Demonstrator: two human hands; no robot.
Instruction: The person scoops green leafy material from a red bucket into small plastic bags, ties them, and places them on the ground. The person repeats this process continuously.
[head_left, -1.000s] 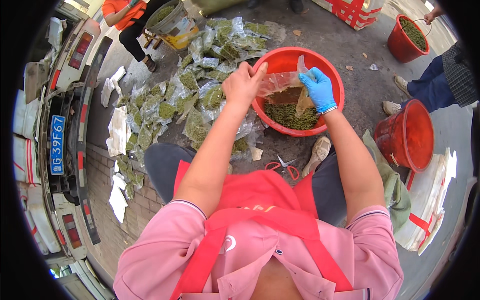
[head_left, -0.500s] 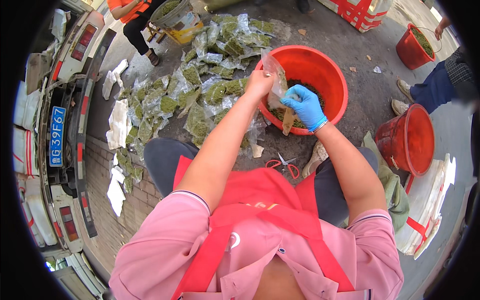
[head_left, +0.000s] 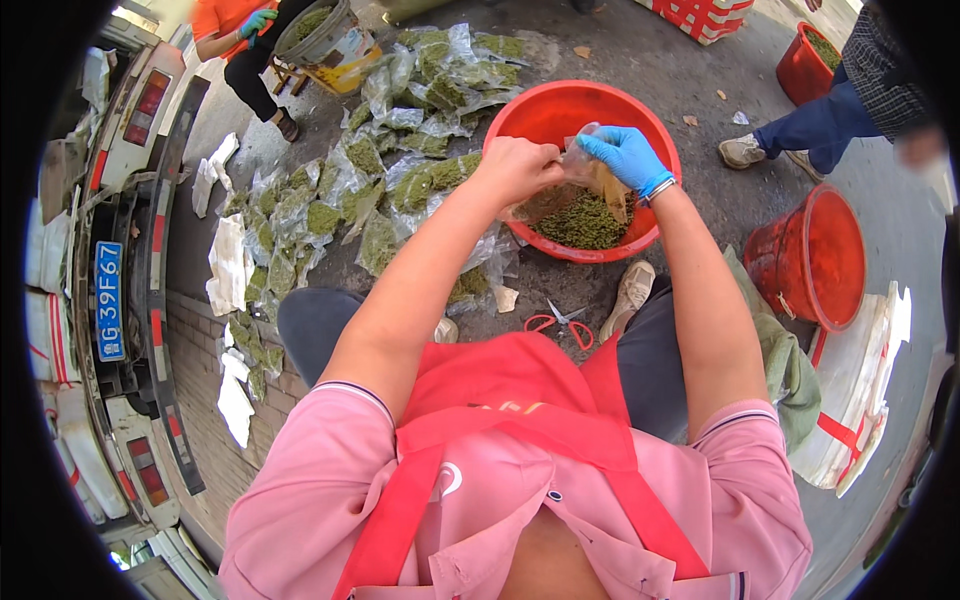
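My bare left hand (head_left: pixel 522 166) is closed on one side of a clear plastic bag (head_left: pixel 578 165). On the bag's other side my right hand (head_left: pixel 628 158), in a blue glove, pinches its edge, and a brownish strip of the bag hangs below those fingers. Both hands are over a wide red tub (head_left: pixel 640 110). Small green grains (head_left: pixel 585 222) lie in the bottom of that tub, partly hidden by the bag and my left hand. On the ground between my feet rest red-handled scissors (head_left: pixel 562 320), their blades apart.
Many clear bags of green grains (head_left: pixel 410 185) cover the ground ahead and left. A second red bucket (head_left: pixel 812 258) stands at right, by a white foam box (head_left: pixel 850 400). One person walks at far right; another sits by a bucket (head_left: pixel 330 45) at far left. A truck (head_left: pixel 130 300) borders the left.
My hands have drawn level over the tub, the bag now stretched between them. More grains show in the tub. The person at right has moved farther into view.
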